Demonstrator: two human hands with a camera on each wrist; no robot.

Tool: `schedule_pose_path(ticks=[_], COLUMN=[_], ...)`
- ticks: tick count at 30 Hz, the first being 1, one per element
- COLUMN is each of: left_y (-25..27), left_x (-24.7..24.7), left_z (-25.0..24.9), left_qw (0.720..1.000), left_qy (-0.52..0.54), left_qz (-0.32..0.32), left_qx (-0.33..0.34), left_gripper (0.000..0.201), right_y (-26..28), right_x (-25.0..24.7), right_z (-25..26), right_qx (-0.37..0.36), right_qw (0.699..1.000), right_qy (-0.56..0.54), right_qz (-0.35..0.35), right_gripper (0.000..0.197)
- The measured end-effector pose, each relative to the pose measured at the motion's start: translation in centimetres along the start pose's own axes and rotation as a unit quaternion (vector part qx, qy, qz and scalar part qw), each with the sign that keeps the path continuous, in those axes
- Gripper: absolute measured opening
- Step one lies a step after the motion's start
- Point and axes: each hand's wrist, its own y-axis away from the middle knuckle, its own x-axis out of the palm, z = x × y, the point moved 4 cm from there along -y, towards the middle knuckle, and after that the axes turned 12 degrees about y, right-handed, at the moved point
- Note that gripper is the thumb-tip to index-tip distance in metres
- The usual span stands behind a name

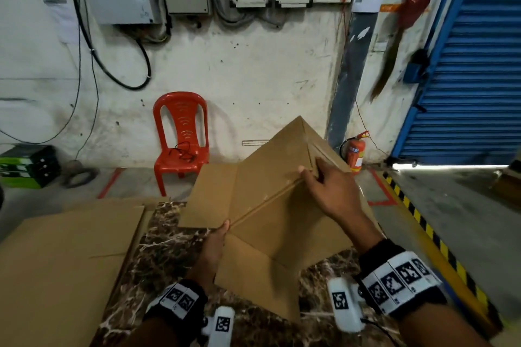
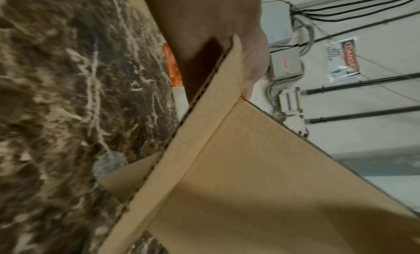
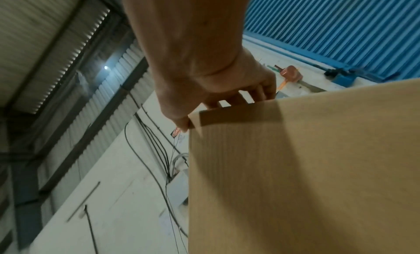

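dim indoor light; wrist views blurred, wide-angle edges bent.

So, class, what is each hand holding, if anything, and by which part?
Both hold one cardboard box by its raised fold edge: the left hand pinches the near end, the right hand grips the far end.

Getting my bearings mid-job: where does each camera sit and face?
Head: head-worn, facing forward and down at the cardboard box over the marble table; left hand and right hand show.
Left wrist: along the left hand at the box's corner and table; only that hand shows.
Right wrist: upward along the right hand, at a box panel; fingers show.
Shared: head and right wrist see the blue shutter.
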Motion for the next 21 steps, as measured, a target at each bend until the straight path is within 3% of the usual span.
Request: schedule_pose_path(ticks=[3,6,9,13,16,18,21], left_y=[0.8,0.5,0.5,1.9,2.3,2.6,2.7], left_x=[-2.5,-5.1,-7.6,-9.9,-11.6,-11.8,-12.7], left_z=[1.7,3.0,3.7,3.3,3.0,0.7,-4.8], left_qw=[0.999,0.999,0.992,0.994,0.982,0.985,0.974], left_qy=[-0.049,0.022,0.083,-0.031,-0.085,-0.099,-0.066], left_qz=[-0.012,-0.038,-0.071,-0.086,-0.112,-0.118,-0.19], left_qx=[0.009,-0.012,-0.066,-0.063,-0.128,-0.074,0.1], left_gripper=[0.045,0.041,0.052,0.056,0.039,0.024,0.028], right_y=[1.0,1.7,1.1,0.5,1.0,1.6,3.1], right_x=[2.0,2.5,3.6,6.0,7.8,9.0,10.4], right_z=[2.6,5.0,7.2,10.1,13.1,15.0,16.9], right_qx=[-0.078,-0.157,-0.202,-0.192,-0.227,-0.263,-0.308], right_qw=[0.995,0.985,0.976,0.961,0.939,0.925,0.907], right_qy=[0.049,-0.008,0.004,0.129,0.186,0.212,0.242], right_qz=[0.041,0.065,0.086,0.154,0.177,0.174,0.156], right_gripper=[0.079,0.072,0.073,0.096,0.1,0.099,0.096])
